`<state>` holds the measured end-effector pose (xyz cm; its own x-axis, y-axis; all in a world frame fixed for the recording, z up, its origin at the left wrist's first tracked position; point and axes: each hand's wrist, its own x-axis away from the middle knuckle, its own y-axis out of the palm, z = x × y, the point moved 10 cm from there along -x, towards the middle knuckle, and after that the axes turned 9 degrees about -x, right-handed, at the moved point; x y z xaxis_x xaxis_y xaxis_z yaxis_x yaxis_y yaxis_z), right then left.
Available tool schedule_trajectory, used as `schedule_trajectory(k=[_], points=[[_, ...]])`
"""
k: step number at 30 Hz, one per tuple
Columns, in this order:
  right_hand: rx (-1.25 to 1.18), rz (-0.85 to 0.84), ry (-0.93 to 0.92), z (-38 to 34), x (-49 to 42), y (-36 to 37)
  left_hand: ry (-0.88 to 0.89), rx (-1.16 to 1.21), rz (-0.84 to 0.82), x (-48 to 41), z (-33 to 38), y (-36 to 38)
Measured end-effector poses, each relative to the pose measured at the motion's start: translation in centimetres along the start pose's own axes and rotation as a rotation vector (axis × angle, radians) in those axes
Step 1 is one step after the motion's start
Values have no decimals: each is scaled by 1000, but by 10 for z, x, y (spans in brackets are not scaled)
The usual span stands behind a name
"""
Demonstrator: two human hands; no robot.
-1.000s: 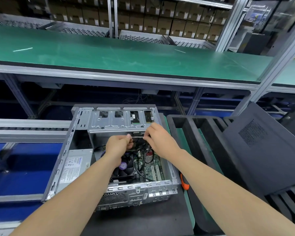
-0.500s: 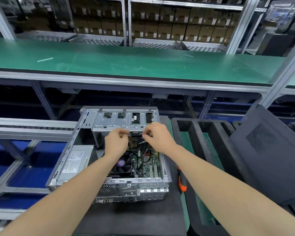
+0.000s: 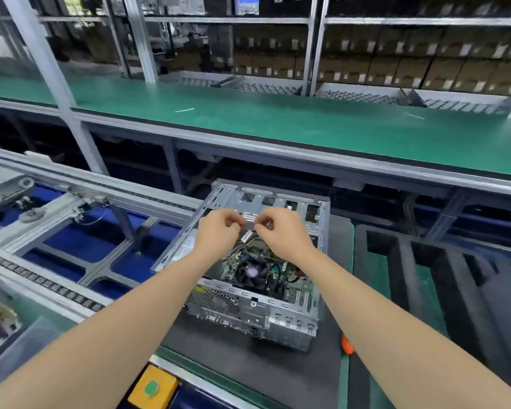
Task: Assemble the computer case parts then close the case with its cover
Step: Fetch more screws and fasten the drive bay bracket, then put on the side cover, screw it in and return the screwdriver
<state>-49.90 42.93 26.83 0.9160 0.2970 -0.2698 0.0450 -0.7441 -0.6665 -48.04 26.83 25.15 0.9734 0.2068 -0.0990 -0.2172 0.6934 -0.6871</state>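
Over the open computer case [image 3: 257,314], which lies on the table [image 3: 248,376], the left hand [image 3: 219,228] and right hand [image 3: 281,231] curl tight by its drive cage [image 3: 279,192], fingertips seemingly pinching a pale connector [image 3: 247,235] just beyond the fan [image 3: 252,273]; blur hides the grip itself.

Green-matted shelf [image 3: 278,125] ran across on aluminium posts [image 3: 52,81]; racks of cardboard boxes [image 3: 396,69] sat behind, roller conveyor [image 3: 42,280] left, black foam trays [image 3: 401,270] right.
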Motion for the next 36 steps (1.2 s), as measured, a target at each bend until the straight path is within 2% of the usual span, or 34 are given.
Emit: schedule_trajectory(k=[5, 10, 17, 25, 31, 36], points=[[-93, -105, -97, -81, -7, 74, -44, -16, 166, 25, -48, -73], [-157, -247, -173, -172, -1, 177, -187, 27, 370, 69, -140, -164], [-250, -501, -247, -304, 55, 339, -462, -17, 521, 168, -302, -285], [-270, -756, -398, -432, 153, 485, -745, -119, 628, 319, -430, -384], [-261, -809, -490, -501, 193, 548, -864, -24, 773, 407, -496, -438], [-340, -798, -446, -544, 188, 576, -873, 39, 813, 403, -533, -497]])
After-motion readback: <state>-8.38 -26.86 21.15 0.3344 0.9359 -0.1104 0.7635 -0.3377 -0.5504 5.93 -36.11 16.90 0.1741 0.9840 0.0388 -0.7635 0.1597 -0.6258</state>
